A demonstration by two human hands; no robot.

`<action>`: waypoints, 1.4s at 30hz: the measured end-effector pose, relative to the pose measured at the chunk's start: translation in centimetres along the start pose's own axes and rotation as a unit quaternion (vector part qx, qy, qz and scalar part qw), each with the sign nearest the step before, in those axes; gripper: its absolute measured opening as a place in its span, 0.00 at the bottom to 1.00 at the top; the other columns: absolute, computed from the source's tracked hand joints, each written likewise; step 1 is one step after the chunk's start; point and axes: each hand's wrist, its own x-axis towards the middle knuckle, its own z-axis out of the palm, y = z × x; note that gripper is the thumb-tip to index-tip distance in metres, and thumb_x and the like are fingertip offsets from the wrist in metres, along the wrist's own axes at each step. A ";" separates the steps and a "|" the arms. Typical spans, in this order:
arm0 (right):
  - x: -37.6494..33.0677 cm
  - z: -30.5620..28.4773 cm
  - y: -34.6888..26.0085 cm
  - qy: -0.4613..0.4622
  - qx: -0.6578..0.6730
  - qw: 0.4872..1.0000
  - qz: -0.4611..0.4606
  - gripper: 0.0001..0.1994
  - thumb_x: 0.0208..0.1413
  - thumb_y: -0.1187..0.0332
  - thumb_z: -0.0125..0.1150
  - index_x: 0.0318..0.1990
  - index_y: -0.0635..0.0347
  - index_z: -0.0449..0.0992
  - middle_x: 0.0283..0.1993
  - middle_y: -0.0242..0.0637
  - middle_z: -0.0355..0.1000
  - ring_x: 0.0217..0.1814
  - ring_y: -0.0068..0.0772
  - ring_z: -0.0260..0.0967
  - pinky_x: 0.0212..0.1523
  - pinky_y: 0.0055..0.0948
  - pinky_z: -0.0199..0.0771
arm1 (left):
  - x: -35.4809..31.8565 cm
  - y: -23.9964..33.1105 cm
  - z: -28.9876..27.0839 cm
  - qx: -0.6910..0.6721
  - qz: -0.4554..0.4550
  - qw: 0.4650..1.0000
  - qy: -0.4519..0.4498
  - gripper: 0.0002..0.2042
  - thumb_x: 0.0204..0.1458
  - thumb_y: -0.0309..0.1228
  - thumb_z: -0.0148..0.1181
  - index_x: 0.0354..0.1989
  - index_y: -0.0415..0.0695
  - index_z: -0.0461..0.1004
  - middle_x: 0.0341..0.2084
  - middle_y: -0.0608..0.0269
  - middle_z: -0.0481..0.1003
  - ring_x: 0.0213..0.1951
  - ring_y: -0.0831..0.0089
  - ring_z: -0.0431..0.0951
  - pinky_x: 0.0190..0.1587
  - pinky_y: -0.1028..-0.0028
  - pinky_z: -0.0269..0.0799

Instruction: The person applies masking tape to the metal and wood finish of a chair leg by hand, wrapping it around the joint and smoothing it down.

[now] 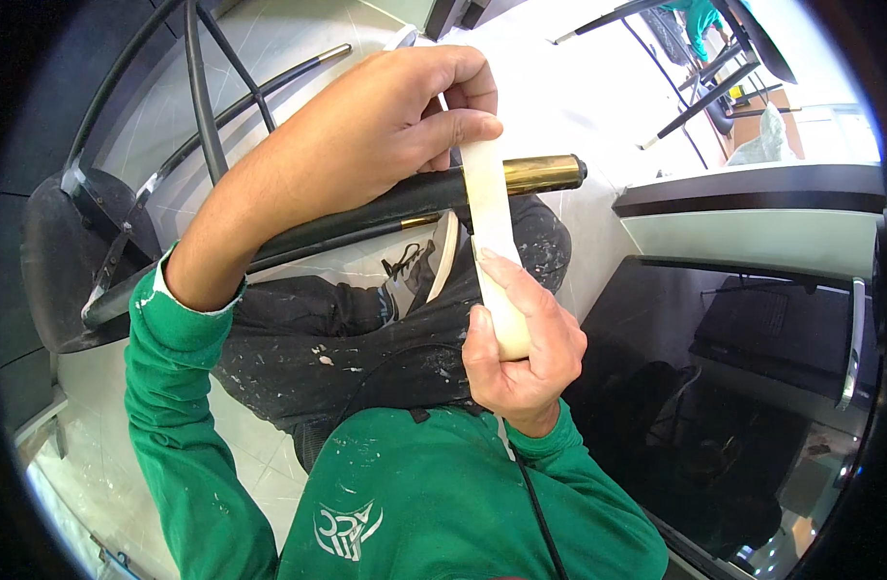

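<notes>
Fingers (468, 127) of the left hand (400, 121) pinch cream tape (488, 193) across a round black, gold-tipped leg (366, 214); the right hand (545, 343) closes around its roll (511, 333).

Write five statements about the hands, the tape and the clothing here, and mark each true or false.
1. The left hand pinches the upper end of the pale tape. True.
2. The right hand holds a brush. False: it grips the lower part of the pale tape.
3. In this view, the pale tape crosses the black leg beside its gold tip. True.
4. The sleeves are red. False: they are green.
5. The dark trousers carry pale specks. True.
</notes>
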 end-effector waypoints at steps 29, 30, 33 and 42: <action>-0.1 -0.2 -0.1 -0.008 -0.004 1.000 0.004 0.23 0.48 0.83 0.66 0.56 0.74 0.80 0.38 0.52 0.82 0.28 0.40 0.80 0.32 0.33 0.79 | 0.1 0.1 -0.1 0.009 -0.009 1.000 -0.004 0.08 0.65 0.30 0.63 0.39 0.38 0.75 0.23 0.64 0.75 0.26 0.78 0.76 0.31 0.74 0.73; -0.1 -0.2 -0.1 -0.009 -0.005 1.000 0.005 0.23 0.48 0.83 0.66 0.56 0.74 0.80 0.38 0.51 0.82 0.28 0.40 0.80 0.32 0.33 0.79 | 0.1 0.1 -0.2 0.007 -0.011 1.000 -0.006 0.08 0.65 0.30 0.63 0.39 0.38 0.75 0.23 0.64 0.75 0.26 0.78 0.76 0.31 0.74 0.73; -0.1 -0.2 0.0 -0.005 -0.002 1.000 -0.002 0.23 0.48 0.83 0.66 0.56 0.74 0.80 0.37 0.51 0.82 0.28 0.39 0.79 0.32 0.32 0.79 | 0.1 0.1 -0.1 0.004 -0.007 1.000 -0.007 0.08 0.65 0.30 0.63 0.39 0.38 0.75 0.23 0.64 0.75 0.26 0.77 0.76 0.32 0.74 0.73; -0.1 -0.1 0.0 -0.007 -0.001 1.000 0.007 0.23 0.48 0.83 0.65 0.56 0.74 0.80 0.36 0.51 0.82 0.27 0.38 0.78 0.31 0.32 0.78 | 0.0 0.0 -0.1 -0.011 -0.025 0.999 -0.026 0.07 0.67 0.29 0.61 0.42 0.38 0.74 0.28 0.72 0.69 0.28 0.85 0.67 0.30 0.81 0.64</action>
